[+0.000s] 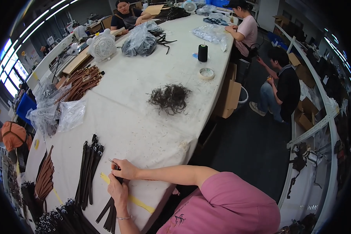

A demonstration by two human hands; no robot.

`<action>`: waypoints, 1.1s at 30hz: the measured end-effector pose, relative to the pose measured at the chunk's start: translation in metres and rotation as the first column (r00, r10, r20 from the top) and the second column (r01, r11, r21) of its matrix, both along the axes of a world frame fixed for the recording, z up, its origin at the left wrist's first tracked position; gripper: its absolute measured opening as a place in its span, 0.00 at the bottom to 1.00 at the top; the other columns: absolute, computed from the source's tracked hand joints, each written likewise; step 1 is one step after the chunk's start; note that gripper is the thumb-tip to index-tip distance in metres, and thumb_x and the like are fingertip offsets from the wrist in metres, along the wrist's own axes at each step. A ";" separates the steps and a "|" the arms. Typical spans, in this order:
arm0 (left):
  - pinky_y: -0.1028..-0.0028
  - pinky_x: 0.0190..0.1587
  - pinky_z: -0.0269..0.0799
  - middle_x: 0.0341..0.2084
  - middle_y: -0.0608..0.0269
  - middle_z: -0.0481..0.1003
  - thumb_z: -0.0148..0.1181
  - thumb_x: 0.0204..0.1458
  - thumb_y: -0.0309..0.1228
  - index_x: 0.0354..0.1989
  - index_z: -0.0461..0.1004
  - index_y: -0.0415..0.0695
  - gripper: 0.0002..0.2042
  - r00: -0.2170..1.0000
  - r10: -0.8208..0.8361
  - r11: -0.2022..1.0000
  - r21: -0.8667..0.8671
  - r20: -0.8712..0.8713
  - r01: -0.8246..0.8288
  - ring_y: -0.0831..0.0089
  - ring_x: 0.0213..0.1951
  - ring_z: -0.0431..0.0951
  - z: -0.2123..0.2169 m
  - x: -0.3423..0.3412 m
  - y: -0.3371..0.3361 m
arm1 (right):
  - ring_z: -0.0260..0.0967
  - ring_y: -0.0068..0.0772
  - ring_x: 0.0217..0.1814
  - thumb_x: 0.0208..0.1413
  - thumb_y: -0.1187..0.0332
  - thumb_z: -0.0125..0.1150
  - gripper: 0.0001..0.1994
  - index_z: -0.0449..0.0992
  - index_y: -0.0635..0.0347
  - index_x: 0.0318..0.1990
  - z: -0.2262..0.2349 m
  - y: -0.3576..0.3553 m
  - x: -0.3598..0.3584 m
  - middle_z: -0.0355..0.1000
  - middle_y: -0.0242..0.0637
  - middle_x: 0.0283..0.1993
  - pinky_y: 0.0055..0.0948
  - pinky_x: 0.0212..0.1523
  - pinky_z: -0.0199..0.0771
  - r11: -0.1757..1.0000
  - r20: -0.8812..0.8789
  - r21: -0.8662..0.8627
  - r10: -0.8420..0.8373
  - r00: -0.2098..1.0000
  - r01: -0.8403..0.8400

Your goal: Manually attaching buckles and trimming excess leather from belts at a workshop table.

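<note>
My right hand [125, 170] is closed around a small tool with thin metal points [112, 161], which looks like thread snips. Just below it, my left hand [118, 190] is closed on a dark strap [119, 179], mostly hidden by the fingers. Both hands are close together above the table's near end. Several black straps [110, 218] lie under my left wrist. To the left rests a bundle of black straps with metal buckles [89, 171]. A yellow measuring tape [141, 204] runs across the cloth beneath my hands.
Brown straps [45, 175] and a heap of black buckled straps [62, 218] lie at the near left. A pile of dark trimmings [169, 98], a roll of tape [206, 73], a black thread cone [202, 53] and a white fan [102, 46] stand farther off. A person crouches [282, 85] on the right.
</note>
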State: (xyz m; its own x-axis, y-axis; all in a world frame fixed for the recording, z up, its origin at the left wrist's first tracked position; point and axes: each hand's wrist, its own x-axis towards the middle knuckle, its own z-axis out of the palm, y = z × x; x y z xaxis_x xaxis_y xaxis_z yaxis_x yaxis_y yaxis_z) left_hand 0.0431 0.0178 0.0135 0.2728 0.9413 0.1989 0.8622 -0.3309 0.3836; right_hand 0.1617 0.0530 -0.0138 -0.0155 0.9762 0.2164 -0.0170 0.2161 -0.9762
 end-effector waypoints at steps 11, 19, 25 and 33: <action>0.54 0.31 0.65 0.20 0.44 0.71 0.54 0.35 0.22 0.29 0.63 0.38 0.10 0.986 0.059 0.995 -0.072 -0.157 -0.071 0.45 0.27 0.72 0.016 -0.023 -0.002 | 0.62 0.22 0.25 0.44 0.69 0.57 0.08 0.68 0.65 0.27 -0.005 0.005 -0.001 0.66 0.33 0.21 0.25 0.28 0.64 1.000 -0.152 -0.005 -0.005 0.988 0.005; 0.58 0.30 0.64 0.21 0.46 0.72 0.54 0.48 0.33 0.29 0.66 0.36 0.11 0.998 0.055 0.929 -0.368 0.012 -0.047 0.47 0.26 0.71 0.038 -0.049 -0.002 | 0.54 0.16 0.11 0.48 0.60 0.59 0.12 0.66 0.57 0.29 0.031 0.018 0.028 0.61 0.26 0.17 0.19 0.08 0.52 0.857 -0.275 -0.508 -0.062 0.959 -0.090; 0.83 0.14 0.51 0.13 0.75 0.59 0.53 0.53 0.35 0.26 0.63 0.44 0.10 0.820 0.279 0.661 -0.720 0.499 0.213 0.88 0.14 0.57 0.048 -0.063 -0.018 | 0.56 0.18 0.08 0.56 0.52 0.50 0.18 0.69 0.60 0.33 0.051 0.016 0.029 0.64 0.29 0.16 0.16 0.05 0.47 0.814 -0.395 -0.487 0.120 0.911 -0.318; 0.83 0.13 0.49 0.14 0.75 0.58 0.53 0.55 0.39 0.27 0.63 0.44 0.12 0.776 0.312 0.623 -0.735 0.548 0.269 0.88 0.13 0.55 0.049 -0.068 -0.026 | 0.58 0.20 0.09 0.59 0.53 0.46 0.20 0.70 0.65 0.37 0.059 0.013 0.036 0.71 0.37 0.24 0.15 0.05 0.50 0.833 -0.402 -0.406 0.207 0.892 -0.376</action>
